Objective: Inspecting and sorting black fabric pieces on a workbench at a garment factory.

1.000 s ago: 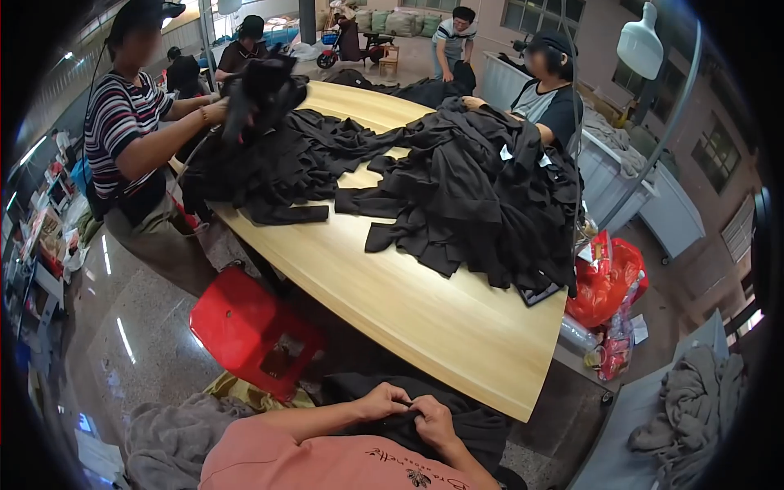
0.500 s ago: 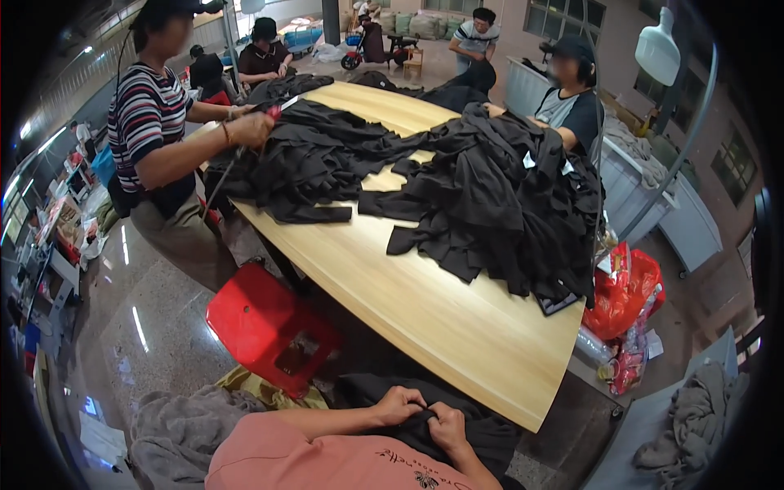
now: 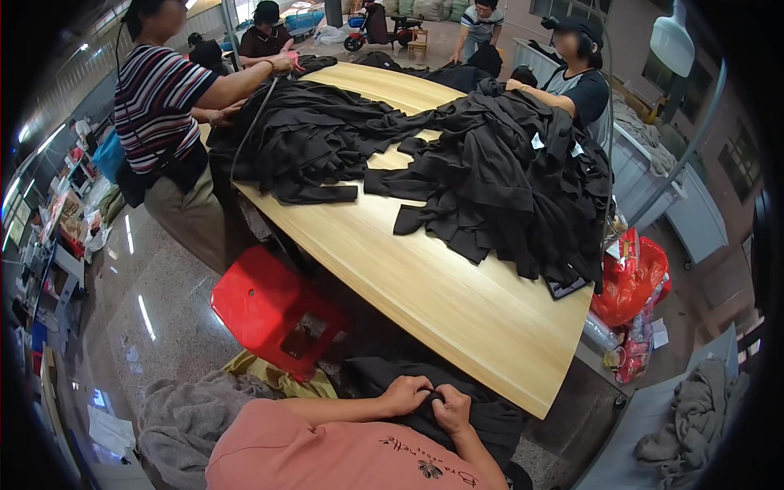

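Note:
Both of my hands are close together over my lap, below the near edge of the wooden table (image 3: 457, 327). My left hand (image 3: 408, 395) pinches a black garment (image 3: 482, 400) with its fingertips. Beside it, my right hand (image 3: 452, 408) is closed on the same cloth, thumb toward the other hand. The garment drapes over my lap and hangs around both hands; what exact part I grip is too small to make out. Large heaps of black garments (image 3: 523, 188) lie across the table beyond, with pale tags showing on some.
A red plastic stool (image 3: 261, 294) stands left of the table, near grey cloth (image 3: 192, 416). A person in a striped shirt (image 3: 159, 114) works at the left; another with headphones (image 3: 584, 82) at the far right. A red bag (image 3: 633, 278) and a bin with grey garments (image 3: 694, 416) are at right.
My hands keep their grip on the black garment, close together. The person in stripes has reached farther across the table, and the head view has shifted slightly.

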A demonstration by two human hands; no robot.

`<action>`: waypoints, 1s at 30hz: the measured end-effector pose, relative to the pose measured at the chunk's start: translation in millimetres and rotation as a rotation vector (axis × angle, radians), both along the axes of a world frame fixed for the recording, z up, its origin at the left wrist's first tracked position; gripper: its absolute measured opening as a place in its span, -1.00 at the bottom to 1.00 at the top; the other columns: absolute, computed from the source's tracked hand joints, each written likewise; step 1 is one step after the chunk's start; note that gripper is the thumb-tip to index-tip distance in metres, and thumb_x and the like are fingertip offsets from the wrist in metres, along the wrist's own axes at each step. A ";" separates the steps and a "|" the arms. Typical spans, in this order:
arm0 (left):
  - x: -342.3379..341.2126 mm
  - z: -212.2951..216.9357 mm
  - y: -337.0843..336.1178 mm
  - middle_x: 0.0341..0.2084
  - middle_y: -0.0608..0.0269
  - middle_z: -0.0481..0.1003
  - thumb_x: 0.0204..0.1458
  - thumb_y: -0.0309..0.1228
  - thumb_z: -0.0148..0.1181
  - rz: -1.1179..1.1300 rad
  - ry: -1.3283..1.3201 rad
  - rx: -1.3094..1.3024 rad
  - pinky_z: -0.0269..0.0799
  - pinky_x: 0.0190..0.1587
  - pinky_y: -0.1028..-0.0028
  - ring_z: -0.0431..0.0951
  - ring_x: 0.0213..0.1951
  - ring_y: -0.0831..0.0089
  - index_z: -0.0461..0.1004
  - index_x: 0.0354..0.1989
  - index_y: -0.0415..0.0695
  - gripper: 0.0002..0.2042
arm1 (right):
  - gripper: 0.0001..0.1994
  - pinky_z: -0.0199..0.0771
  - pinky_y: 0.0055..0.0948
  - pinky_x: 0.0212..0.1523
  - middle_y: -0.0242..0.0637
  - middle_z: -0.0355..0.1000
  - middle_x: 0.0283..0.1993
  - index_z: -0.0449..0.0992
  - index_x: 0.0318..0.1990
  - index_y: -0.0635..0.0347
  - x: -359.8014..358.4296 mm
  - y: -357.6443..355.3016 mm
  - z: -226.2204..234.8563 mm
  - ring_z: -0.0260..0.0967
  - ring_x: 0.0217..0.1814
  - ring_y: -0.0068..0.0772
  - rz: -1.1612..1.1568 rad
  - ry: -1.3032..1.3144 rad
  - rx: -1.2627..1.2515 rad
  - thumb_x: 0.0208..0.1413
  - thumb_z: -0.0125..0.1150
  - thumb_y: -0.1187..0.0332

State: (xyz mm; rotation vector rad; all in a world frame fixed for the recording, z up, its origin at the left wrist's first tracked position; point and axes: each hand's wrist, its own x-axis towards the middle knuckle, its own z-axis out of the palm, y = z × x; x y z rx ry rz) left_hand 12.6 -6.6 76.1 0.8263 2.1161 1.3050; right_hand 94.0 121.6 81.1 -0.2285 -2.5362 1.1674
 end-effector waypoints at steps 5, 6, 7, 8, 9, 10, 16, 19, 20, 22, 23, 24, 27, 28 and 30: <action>-26.2 12.4 0.6 -0.52 -0.03 0.47 -0.20 -0.38 0.07 -0.294 -0.044 -0.134 0.38 -0.31 0.28 0.48 -0.38 0.09 0.49 -0.44 -0.19 -0.82 | -0.89 0.35 -0.34 -0.56 -0.17 0.34 -0.59 0.38 -0.54 0.22 7.3 -5.2 5.3 0.34 -0.56 -0.15 0.035 0.078 0.122 -0.36 0.06 0.48; -23.9 17.9 0.9 -0.52 -0.03 0.47 -0.20 -0.38 0.07 -0.292 -0.045 -0.133 0.38 -0.31 0.28 0.48 -0.38 0.09 0.49 -0.44 -0.19 -0.82 | -0.88 0.34 -0.34 -0.56 -0.18 0.33 -0.59 0.38 -0.53 0.21 7.6 -6.3 5.5 0.34 -0.57 -0.15 0.008 0.095 0.133 -0.36 0.06 0.48; -21.1 23.4 1.6 -0.52 -0.03 0.47 -0.21 -0.38 0.07 -0.288 0.019 -0.153 0.38 -0.33 0.27 0.48 -0.39 0.09 0.49 -0.42 -0.19 -0.81 | -0.88 0.34 -0.33 -0.57 -0.18 0.33 -0.60 0.38 -0.53 0.21 8.0 -7.0 5.8 0.33 -0.58 -0.15 -0.019 0.112 0.143 -0.36 0.06 0.48; -20.4 25.8 2.0 -0.53 -0.04 0.47 -0.21 -0.39 0.07 -0.284 0.086 -0.172 0.38 -0.35 0.26 0.48 -0.41 0.08 0.49 -0.41 -0.19 -0.81 | -0.88 0.34 -0.33 -0.57 -0.18 0.33 -0.60 0.38 -0.53 0.21 7.5 -7.7 6.6 0.33 -0.58 -0.15 -0.019 0.112 0.144 -0.36 0.06 0.48; -20.2 25.4 1.9 -0.53 -0.04 0.47 -0.21 -0.39 0.07 -0.285 0.086 -0.172 0.38 -0.35 0.26 0.48 -0.41 0.08 0.49 -0.41 -0.19 -0.81 | -0.87 0.34 -0.34 -0.57 -0.19 0.33 -0.60 0.38 -0.53 0.21 7.1 -8.1 8.2 0.32 -0.58 -0.15 -0.036 0.123 0.126 -0.37 0.06 0.48; -19.3 24.4 1.6 -0.55 -0.04 0.46 -0.22 -0.40 0.06 -0.256 0.051 -0.134 0.37 -0.37 0.27 0.48 -0.44 0.11 0.48 -0.41 -0.20 -0.80 | -0.87 0.33 -0.34 -0.57 -0.19 0.32 -0.60 0.38 -0.53 0.21 6.8 -8.1 9.2 0.32 -0.59 -0.15 -0.052 0.134 0.107 -0.38 0.06 0.49; -11.6 2.9 1.8 -0.62 0.02 0.45 -0.22 -0.44 0.03 -0.280 -0.145 0.094 0.35 -0.42 0.36 0.46 -0.54 0.28 0.46 -0.41 -0.27 -0.80 | -0.85 0.29 -0.35 -0.60 -0.17 0.28 -0.65 0.35 -0.56 0.25 12.1 -5.3 11.6 0.28 -0.64 -0.15 -0.008 0.222 0.224 -0.45 0.02 0.55; -6.1 -2.3 6.3 -0.63 0.03 0.44 -0.23 -0.44 0.04 -0.243 -0.267 0.195 0.35 -0.43 0.39 0.45 -0.55 0.30 0.46 -0.41 -0.26 -0.80 | -0.82 0.28 -0.35 -0.60 -0.18 0.26 -0.65 0.34 -0.55 0.26 12.4 -4.7 11.7 0.26 -0.65 -0.16 -0.023 0.261 0.300 -0.49 0.03 0.57; -5.5 0.1 8.1 -0.64 0.02 0.44 -0.24 -0.44 0.05 -0.224 -0.324 0.209 0.35 -0.43 0.39 0.46 -0.56 0.28 0.47 -0.41 -0.24 -0.81 | -0.81 0.29 -0.35 -0.59 -0.18 0.27 -0.64 0.34 -0.54 0.26 13.5 -4.1 11.2 0.27 -0.65 -0.16 -0.048 0.272 0.333 -0.49 0.04 0.57; -13.2 6.7 7.9 -0.63 0.02 0.44 -0.24 -0.44 0.07 -0.238 -0.157 0.123 0.36 -0.43 0.38 0.46 -0.56 0.24 0.48 -0.43 -0.21 -0.82 | -0.82 0.28 -0.35 -0.61 -0.21 0.24 -0.66 0.37 -0.51 0.24 8.9 -1.3 8.2 0.25 -0.66 -0.18 -0.061 0.286 0.292 -0.44 0.06 0.55; -20.1 13.0 6.5 -0.63 0.02 0.45 -0.25 -0.44 0.08 -0.240 0.009 0.037 0.36 -0.43 0.37 0.47 -0.56 0.20 0.49 -0.44 -0.17 -0.84 | -0.82 0.27 -0.35 -0.63 -0.24 0.22 -0.67 0.40 -0.48 0.21 6.5 0.3 7.3 0.23 -0.67 -0.21 -0.064 0.301 0.247 -0.39 0.07 0.52; -30.1 19.6 3.5 -0.63 0.06 0.45 -0.25 -0.41 0.13 -0.239 0.194 0.122 0.36 -0.45 0.35 0.46 -0.55 0.14 0.50 -0.48 -0.12 -0.87 | -0.82 0.27 -0.35 -0.63 -0.24 0.22 -0.67 0.40 -0.48 0.21 5.8 1.1 8.1 0.23 -0.67 -0.21 -0.065 0.298 0.249 -0.39 0.07 0.52; -61.5 33.6 -9.2 -0.66 0.12 0.45 -0.29 -0.34 0.23 -0.375 0.380 0.007 0.32 -0.47 0.31 0.46 -0.53 0.18 0.50 -0.55 -0.10 -0.86 | -0.69 0.26 -0.42 -0.64 -0.33 0.21 -0.67 0.50 -0.23 0.07 6.0 3.0 13.7 0.24 -0.68 -0.32 0.045 0.193 0.299 -0.25 0.11 0.52; -69.4 32.2 -16.6 -0.66 0.13 0.46 -0.29 -0.29 0.24 -0.401 0.444 -0.082 0.30 -0.45 0.29 0.47 -0.52 0.18 0.51 -0.53 -0.08 -0.84 | -0.69 0.26 -0.42 -0.64 -0.33 0.21 -0.67 0.50 -0.23 0.07 3.8 3.3 15.4 0.24 -0.68 -0.32 0.048 0.190 0.299 -0.25 0.11 0.52; -77.2 30.6 -32.2 -0.64 0.13 0.47 -0.28 -0.28 0.24 -0.381 0.407 -0.173 0.28 -0.40 0.27 0.48 -0.46 0.18 0.51 -0.55 -0.08 -0.84 | -0.72 0.26 -0.43 -0.65 -0.36 0.20 -0.69 0.50 -0.25 0.03 0.5 2.0 18.0 0.22 -0.72 -0.35 0.185 0.137 0.412 -0.23 0.12 0.49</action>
